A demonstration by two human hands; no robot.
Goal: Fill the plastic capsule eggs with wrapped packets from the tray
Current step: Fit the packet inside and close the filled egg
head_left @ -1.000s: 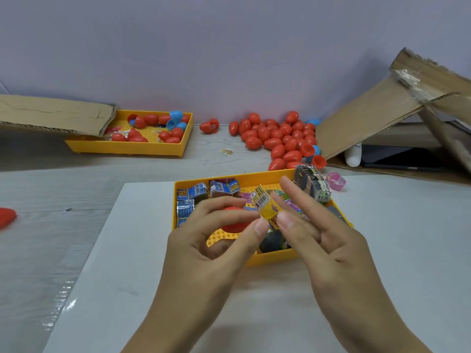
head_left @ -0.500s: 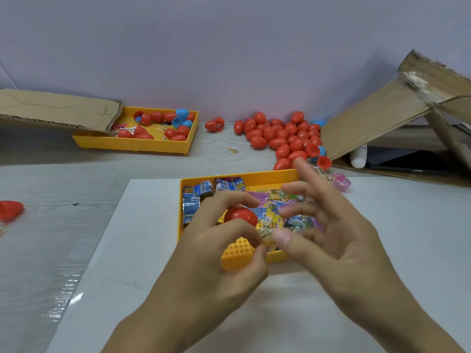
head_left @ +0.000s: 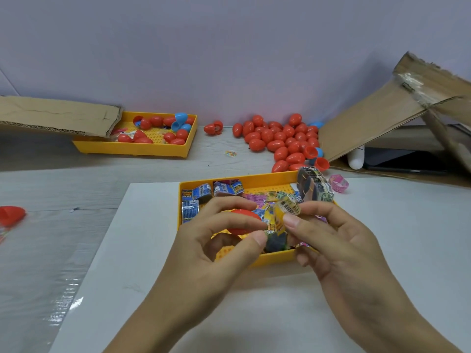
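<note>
the left hand (head_left: 204,240) curls round a red capsule half (head_left: 243,220), its thumb and forefinger also touching the yellow wrapped packet (head_left: 277,217) that the right hand (head_left: 339,240) pinches just above the near tray (head_left: 277,259). the packet looks bulky and crinkled; pushed in askew, it could spring out, or the shell could slip from the fingers into the tray. two hands, two yellow trays, the far tray (head_left: 135,146) holding about a dozen eggs; the pile of eggs (head_left: 283,141) on the counter (head_left: 63,189) numbers thirty or so; loose packets too overlapped to count.
</note>
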